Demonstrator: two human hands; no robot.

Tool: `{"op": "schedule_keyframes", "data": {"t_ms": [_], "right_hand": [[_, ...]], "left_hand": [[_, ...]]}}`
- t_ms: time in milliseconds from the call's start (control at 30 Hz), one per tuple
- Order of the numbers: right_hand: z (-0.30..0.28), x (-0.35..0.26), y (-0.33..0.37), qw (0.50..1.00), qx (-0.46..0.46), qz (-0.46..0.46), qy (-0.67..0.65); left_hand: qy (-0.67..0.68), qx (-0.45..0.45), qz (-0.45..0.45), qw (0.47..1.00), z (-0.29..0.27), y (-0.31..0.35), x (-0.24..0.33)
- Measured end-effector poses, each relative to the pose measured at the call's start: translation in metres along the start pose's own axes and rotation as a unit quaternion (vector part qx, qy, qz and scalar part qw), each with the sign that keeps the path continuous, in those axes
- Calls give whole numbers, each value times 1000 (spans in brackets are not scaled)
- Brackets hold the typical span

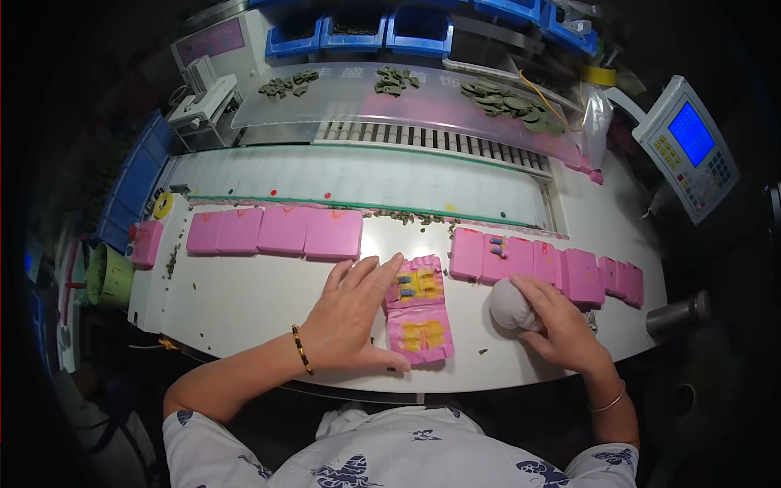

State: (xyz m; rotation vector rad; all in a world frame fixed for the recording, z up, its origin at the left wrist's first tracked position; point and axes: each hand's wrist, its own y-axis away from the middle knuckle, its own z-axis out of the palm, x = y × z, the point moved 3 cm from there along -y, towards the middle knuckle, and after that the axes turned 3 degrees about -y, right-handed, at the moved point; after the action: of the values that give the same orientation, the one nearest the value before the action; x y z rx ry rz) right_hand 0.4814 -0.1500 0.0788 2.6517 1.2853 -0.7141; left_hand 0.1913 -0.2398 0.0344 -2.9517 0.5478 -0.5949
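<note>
An opened pink rubber mould [419,311] lies on the white table in front of me, its two halves unfolded one above the other. Both halves have yellow-lined cavities, and small blue-grey pieces [406,286] sit in the upper one. My left hand [348,313] rests along the mould's left edge, fingers stretched and thumb apart near its lower corner. To the right of the mould, my right hand [561,325] is closed around a white, rounded, cloth-like bag [510,306]. The bag is close to the tabletop; whether it touches cannot be seen.
Closed pink mould blocks [334,234] line the back left; more blocks [582,276] stand behind the bag. A conveyor [366,180] runs behind them, below a clear shelf [342,98] with green pieces. A control panel [690,146] stands right; a metal cylinder [678,315] is at the table's right edge.
</note>
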Motion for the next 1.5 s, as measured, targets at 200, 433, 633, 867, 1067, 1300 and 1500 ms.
{"op": "schedule_keyframes", "data": {"t_ms": [200,433,633,867,1067,1300,1500], "right_hand": [[-12,-42,-22,960,166,-131,184],[31,-50,-54,938,149,-210,232],[-6,-68,-67,932,201,-215,210],[47,-73,-65,940,67,-272,197],[-1,-87,-59,942,163,-260,133],[21,-76,-21,971,-5,-221,91],[-1,-82,-14,966,103,-206,114]], "left_hand": [[53,-16,-1,998,7,-1,-4],[37,11,20,999,8,0,-5],[41,-4,-2,999,7,1,-7],[36,5,6,999,11,2,-6],[-20,-26,-20,999,10,1,-2],[-8,-6,-5,1000,9,1,-1],[-2,-32,-13,999,3,-1,4]]}}
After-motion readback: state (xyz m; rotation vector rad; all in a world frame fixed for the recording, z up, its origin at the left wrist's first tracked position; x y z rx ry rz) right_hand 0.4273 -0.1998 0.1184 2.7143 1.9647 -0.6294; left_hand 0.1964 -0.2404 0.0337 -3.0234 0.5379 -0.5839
